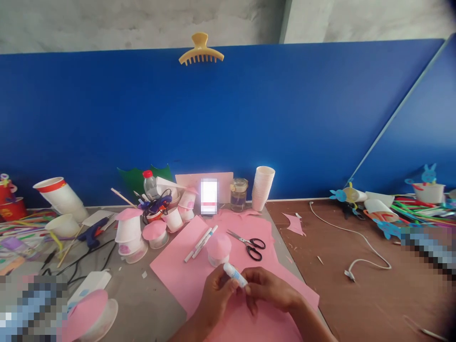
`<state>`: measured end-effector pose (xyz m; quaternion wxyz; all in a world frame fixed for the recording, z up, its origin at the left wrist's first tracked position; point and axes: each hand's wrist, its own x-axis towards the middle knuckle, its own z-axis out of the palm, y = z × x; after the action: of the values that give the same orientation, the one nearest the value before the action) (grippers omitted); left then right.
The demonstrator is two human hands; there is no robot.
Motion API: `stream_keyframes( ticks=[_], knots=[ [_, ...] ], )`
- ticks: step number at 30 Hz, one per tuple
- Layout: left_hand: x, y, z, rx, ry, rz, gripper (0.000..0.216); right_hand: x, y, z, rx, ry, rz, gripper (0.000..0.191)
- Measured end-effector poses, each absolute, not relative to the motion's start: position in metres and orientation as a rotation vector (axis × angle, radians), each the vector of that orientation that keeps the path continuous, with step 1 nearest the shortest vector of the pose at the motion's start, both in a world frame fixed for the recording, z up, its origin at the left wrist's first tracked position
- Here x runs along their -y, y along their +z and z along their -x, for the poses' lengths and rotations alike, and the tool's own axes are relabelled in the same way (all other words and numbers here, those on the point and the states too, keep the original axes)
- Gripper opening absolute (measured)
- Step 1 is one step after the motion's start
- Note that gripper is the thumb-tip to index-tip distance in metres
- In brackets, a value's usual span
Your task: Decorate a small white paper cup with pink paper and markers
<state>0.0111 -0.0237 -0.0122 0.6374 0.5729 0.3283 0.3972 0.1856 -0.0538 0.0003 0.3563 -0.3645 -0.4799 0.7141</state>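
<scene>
A white glue stick [235,275] with a blue label is held between my two hands, tilted, its white cap end pointing up and left. My left hand [218,290] is closed around its middle, thumb on the near side. The fingers of my right hand [268,287] pinch its lower end. Just beyond my hands is a small paper cup topped with a pink paper cone [218,247]. Beneath everything lie pink paper sheets [178,270]. Black-handled scissors [251,244] rest open on the paper, and two white pens [200,244] lie left of the cone.
A stack of paper cups [263,187], a glass jar [238,194] and a bright phone screen [208,195] stand at the back. Pink-and-white cup models [128,232] and a blue glue gun [93,233] with black cables are left. A white cable [356,231] crosses the brown table right.
</scene>
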Motion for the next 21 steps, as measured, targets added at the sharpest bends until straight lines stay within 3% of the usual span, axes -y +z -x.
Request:
stream_keyframes(
  ticks=[5,12,18,21],
  knots=[
    [0.025,-0.0102,-0.0112,-0.716,0.885,-1.326,0.032,0.0545,-0.0003,-0.1795,1.244,1.767,1.2,0.03],
    [0.0239,-0.0145,-0.0095,-0.78,0.908,-1.331,0.032,0.0539,0.0013,-0.1868,1.257,1.937,0.883,0.037],
    [0.024,-0.0148,-0.0098,-0.72,0.895,-1.368,0.031,0.0542,-0.0008,-0.1807,1.256,1.813,1.178,0.029],
    [0.0241,-0.0136,-0.0096,-0.745,0.907,-1.357,0.032,0.0548,0.0052,-0.1805,1.255,1.85,1.067,0.033]
  ],
)
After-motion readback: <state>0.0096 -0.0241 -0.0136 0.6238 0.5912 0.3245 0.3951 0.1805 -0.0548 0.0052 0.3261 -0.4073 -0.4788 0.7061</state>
